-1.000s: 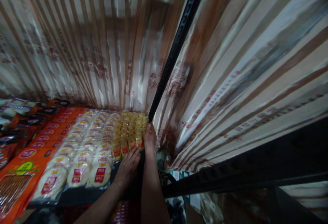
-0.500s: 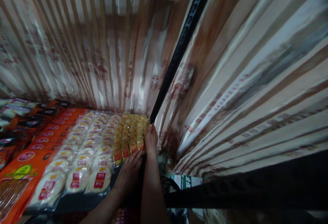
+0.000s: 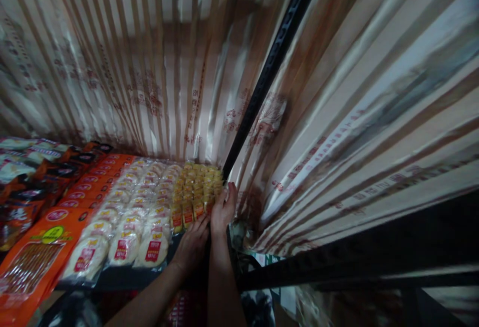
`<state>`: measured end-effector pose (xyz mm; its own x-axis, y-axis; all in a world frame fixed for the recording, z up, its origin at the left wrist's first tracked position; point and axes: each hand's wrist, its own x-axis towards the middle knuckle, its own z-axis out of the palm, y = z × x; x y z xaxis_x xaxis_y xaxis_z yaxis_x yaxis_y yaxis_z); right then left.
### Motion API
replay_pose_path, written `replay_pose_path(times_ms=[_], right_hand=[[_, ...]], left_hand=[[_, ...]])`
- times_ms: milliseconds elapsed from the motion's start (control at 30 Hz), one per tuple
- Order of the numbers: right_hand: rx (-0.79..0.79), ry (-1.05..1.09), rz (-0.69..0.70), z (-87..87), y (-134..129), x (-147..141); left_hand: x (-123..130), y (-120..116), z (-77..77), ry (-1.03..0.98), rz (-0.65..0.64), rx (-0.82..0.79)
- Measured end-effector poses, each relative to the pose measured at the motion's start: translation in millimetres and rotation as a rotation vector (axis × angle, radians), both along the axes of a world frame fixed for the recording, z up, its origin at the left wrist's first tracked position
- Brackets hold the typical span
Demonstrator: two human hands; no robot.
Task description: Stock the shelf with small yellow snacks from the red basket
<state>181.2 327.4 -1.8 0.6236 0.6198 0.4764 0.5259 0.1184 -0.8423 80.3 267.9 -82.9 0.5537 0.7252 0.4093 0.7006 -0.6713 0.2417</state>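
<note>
Small yellow packets (image 3: 196, 185) stand in rows at the right end of a dark shelf (image 3: 119, 278). My left hand (image 3: 192, 242) lies against the front of these packets, its fingers extended. At their right side is my right hand (image 3: 223, 207), fingers stretched upward and thumb apart, beside the foot of a black post. Neither hand visibly grips anything. Left of the yellow packets are rows of clear-wrapped round white crackers (image 3: 153, 247).
Orange packs (image 3: 45, 242) and darker snack bags (image 3: 22, 207) fill the shelf's left part. A black perforated post (image 3: 267, 63) rises behind my hands. Striped, printed curtains (image 3: 179, 58) hang behind. A dark beam (image 3: 355, 252) crosses the lower right.
The shelf goods appear slightly farther right as the view shifts. My right hand's fingers have spread and point more upward. My left hand remains at the packets' front.
</note>
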Motion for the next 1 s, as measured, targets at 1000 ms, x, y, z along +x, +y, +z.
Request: replay_pose_path(times_ms=[1000], right_hand=[[-0.133,-0.207,0.335,-67.7,-170.6,-39.9]], left_hand=[[-52.5,-80.4,33.2,-0.256,0.088,0.122]])
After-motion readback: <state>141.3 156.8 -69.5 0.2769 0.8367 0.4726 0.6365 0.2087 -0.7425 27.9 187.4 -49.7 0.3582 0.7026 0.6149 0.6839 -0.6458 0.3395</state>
